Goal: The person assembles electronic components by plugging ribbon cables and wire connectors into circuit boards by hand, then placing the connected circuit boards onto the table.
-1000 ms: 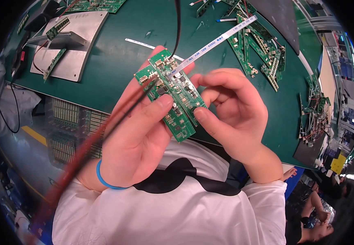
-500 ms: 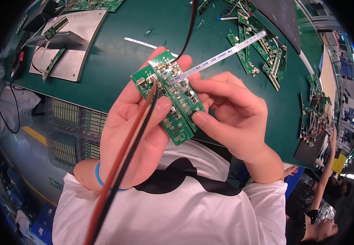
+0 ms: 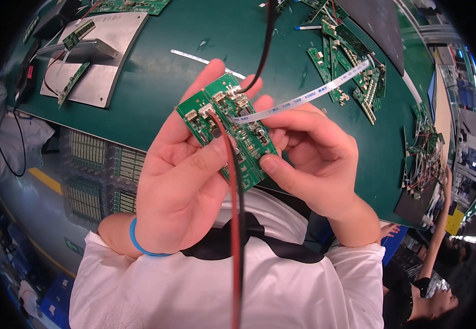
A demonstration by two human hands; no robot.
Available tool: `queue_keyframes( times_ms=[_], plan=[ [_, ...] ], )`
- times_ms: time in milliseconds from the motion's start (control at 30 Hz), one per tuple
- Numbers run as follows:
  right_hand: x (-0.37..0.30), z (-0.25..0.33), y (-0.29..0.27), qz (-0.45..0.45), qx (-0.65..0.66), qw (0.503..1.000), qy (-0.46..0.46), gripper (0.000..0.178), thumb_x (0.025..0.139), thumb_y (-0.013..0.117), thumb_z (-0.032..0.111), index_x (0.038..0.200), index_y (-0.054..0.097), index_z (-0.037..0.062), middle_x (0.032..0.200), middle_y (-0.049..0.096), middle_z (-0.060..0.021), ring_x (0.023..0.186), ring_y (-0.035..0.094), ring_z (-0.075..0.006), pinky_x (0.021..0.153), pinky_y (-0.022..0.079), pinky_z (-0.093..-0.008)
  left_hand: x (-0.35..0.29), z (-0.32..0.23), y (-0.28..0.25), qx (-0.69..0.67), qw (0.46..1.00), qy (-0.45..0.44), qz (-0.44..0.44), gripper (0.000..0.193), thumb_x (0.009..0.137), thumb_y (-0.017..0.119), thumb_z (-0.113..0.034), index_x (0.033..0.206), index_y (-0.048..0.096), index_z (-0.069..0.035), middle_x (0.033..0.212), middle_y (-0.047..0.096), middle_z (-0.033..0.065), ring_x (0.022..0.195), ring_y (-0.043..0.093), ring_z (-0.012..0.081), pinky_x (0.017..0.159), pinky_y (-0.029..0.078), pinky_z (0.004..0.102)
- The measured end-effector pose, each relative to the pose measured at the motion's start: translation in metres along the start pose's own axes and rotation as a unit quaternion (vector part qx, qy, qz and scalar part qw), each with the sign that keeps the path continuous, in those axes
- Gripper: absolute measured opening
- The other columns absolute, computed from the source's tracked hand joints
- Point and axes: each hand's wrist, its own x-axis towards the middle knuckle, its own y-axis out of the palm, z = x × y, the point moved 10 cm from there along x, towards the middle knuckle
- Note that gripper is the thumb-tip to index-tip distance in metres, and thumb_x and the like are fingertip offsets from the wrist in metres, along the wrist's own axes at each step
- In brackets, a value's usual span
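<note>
In front of my chest, two green circuit boards lie side by side, long edges together and tilted. My left hand (image 3: 186, 172) cradles them from the left and below, its thumb across the left board (image 3: 198, 107). With thumb and fingertips, my right hand (image 3: 323, 151) pinches the outer edge of the right board (image 3: 253, 143). A white flat ribbon cable (image 3: 309, 98) runs from the boards toward the upper right. Red and black wires (image 3: 234, 225) hang from a white connector on the left board, passing over my left thumb. A dark cable (image 3: 268, 44) rises from the boards' upper end.
Upper left, a metal plate (image 3: 120, 46) carries small boards on a bracket. A loose ribbon strip (image 3: 194, 57) lies on the green table (image 3: 161, 33). Piled boards (image 3: 353, 68) and a wired heap (image 3: 424, 151) are to the right. Trays of boards (image 3: 87, 151) sit lower left; another person (image 3: 424, 290) is lower right.
The red and black wires have swung right and now hang more upright. The ribbon cable bows more, its free end farther right. The boards have turned slightly, and my left thumb has shifted over them.
</note>
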Motion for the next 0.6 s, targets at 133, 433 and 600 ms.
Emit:
queue_keyframes(
  times_ms=[133,433,600],
  plan=[
    [0.0000,-0.0011,0.0006,0.003,0.005,1.000,-0.005,0.042,0.072,0.062,-0.017,0.112,0.058,-0.0057,0.093,0.050,-0.0042,0.078,0.053,-0.0075,0.066,0.045,-0.0221,-0.0002,-0.0006,-0.0006,0.021,1.000,-0.001,-0.005,0.065,0.089,0.044,-0.006,0.145,0.010,-0.007,0.145,0.025,0.0199,0.132,0.033,0.0300,0.108,0.031,0.0465],
    [-0.0003,0.0022,0.0011,0.004,0.005,1.000,-0.021,0.041,0.073,0.062,-0.018,0.112,0.058,-0.0060,0.094,0.050,-0.0052,0.079,0.053,-0.0083,0.067,0.045,-0.0222,-0.0009,-0.0007,-0.0004,-0.011,1.000,0.013,0.018,0.065,0.090,0.043,-0.004,0.146,0.011,-0.009,0.146,0.024,0.0195,0.132,0.034,0.0300,0.108,0.031,0.0467],
    [-0.0011,0.0035,0.0018,0.010,0.017,1.000,-0.025,0.041,0.072,0.062,-0.018,0.112,0.057,-0.0061,0.095,0.050,-0.0054,0.080,0.053,-0.0084,0.067,0.045,-0.0220,-0.0031,-0.0015,0.0022,-0.005,0.999,0.016,0.030,0.066,0.090,0.042,-0.003,0.146,0.009,-0.010,0.147,0.023,0.0187,0.132,0.033,0.0309,0.108,0.030,0.0476]
  ],
)
